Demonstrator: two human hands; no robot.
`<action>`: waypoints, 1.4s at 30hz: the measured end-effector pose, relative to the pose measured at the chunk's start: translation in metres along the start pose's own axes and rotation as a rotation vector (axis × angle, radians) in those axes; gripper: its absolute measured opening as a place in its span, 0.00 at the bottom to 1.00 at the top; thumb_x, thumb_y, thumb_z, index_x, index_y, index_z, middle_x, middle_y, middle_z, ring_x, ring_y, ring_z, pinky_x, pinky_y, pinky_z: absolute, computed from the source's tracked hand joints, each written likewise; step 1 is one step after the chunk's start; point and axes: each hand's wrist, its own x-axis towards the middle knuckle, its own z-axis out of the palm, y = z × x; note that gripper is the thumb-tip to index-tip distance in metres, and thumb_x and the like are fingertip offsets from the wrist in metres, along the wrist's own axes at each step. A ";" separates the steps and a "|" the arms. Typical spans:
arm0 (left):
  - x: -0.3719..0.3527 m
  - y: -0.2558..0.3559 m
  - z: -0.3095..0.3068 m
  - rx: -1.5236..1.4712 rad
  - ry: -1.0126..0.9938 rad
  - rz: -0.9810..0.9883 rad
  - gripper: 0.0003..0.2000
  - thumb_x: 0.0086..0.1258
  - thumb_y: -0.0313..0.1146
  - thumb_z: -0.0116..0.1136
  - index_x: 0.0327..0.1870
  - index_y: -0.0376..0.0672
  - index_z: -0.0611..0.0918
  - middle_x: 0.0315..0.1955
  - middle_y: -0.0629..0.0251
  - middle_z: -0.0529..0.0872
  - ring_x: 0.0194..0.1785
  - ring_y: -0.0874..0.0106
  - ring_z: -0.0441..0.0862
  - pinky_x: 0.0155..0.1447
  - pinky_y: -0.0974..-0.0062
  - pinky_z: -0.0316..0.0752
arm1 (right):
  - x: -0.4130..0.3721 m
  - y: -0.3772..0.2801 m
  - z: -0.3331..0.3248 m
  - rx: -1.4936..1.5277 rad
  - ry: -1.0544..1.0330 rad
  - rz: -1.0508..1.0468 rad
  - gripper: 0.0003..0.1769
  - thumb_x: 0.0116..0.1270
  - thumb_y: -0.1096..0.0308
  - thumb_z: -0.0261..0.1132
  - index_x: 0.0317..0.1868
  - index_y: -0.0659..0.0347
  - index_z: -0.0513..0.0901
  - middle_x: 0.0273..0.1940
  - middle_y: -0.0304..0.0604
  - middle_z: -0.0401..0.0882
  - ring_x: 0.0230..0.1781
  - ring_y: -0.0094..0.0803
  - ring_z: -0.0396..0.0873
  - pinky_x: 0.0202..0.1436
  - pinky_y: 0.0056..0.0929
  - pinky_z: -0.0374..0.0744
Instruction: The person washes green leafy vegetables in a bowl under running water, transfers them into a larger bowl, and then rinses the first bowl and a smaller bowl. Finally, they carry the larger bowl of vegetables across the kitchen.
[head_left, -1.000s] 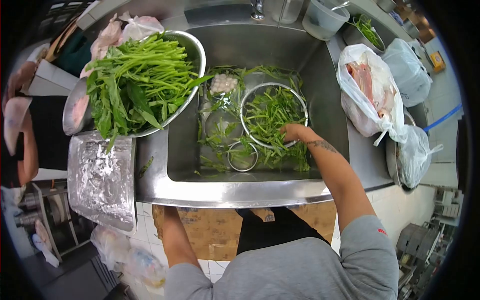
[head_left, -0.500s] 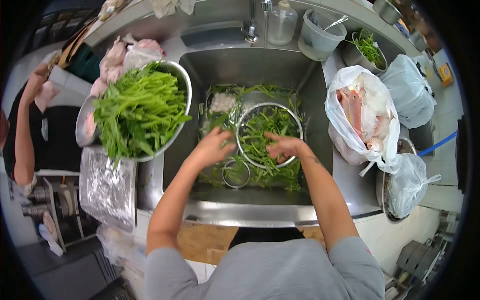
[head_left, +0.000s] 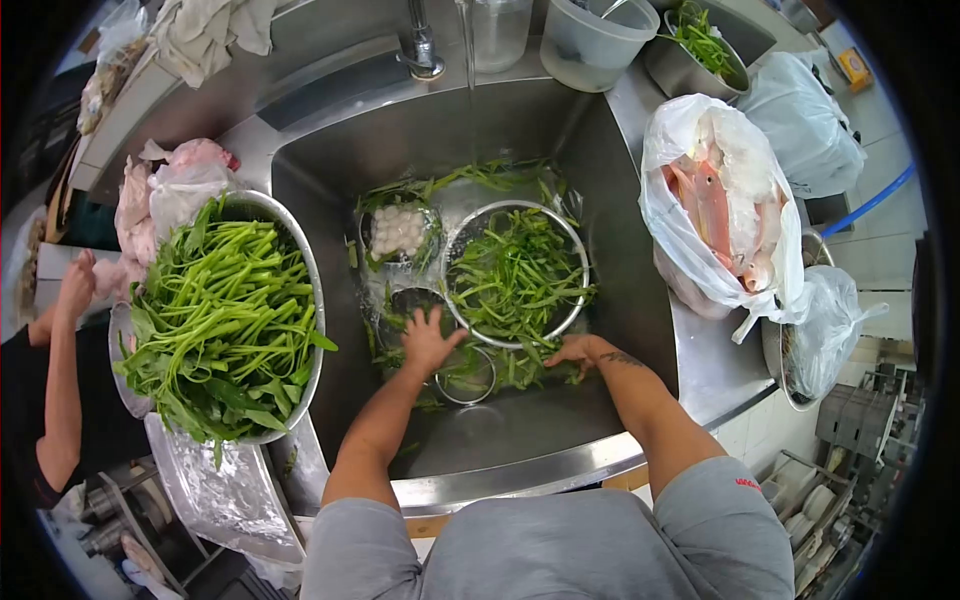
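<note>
In the sink (head_left: 545,420), cut leafy greens float on the water. A round metal-rimmed strainer (head_left: 583,290) holds a heap of cut greens (head_left: 520,275). My left hand (head_left: 430,340) is open, fingers spread, over the water to the lower left of the strainer. Just below that hand sits a smaller metal ring-shaped rim (head_left: 494,375), its body hard to make out underwater. My right hand (head_left: 577,352) reaches among loose greens by the strainer's lower right edge, its fingers apart and partly wet. A container of pale round balls (head_left: 397,232) rests at the sink's upper left.
Left of the sink, a big metal bowl (head_left: 318,345) is piled with long-stemmed greens (head_left: 235,320), beside a foil-like tray (head_left: 225,500). To the right stands a plastic bag of fish (head_left: 715,200). Water runs from the tap (head_left: 423,55). A person's arm (head_left: 65,370) shows at far left.
My view has turned and shifted. My right hand has left the greens inside the strainer for its outer lower edge. My left hand has moved down, fingers spreading.
</note>
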 end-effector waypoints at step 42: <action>0.245 0.272 -0.015 -0.167 -0.277 0.415 0.33 0.49 0.34 0.62 0.59 0.33 0.71 0.53 0.41 0.74 0.58 0.55 0.73 0.60 0.68 0.69 | 0.036 0.007 -0.053 0.815 0.650 -0.469 0.31 0.72 0.46 0.42 0.66 0.57 0.64 0.69 0.47 0.56 0.64 0.47 0.62 0.68 0.39 0.57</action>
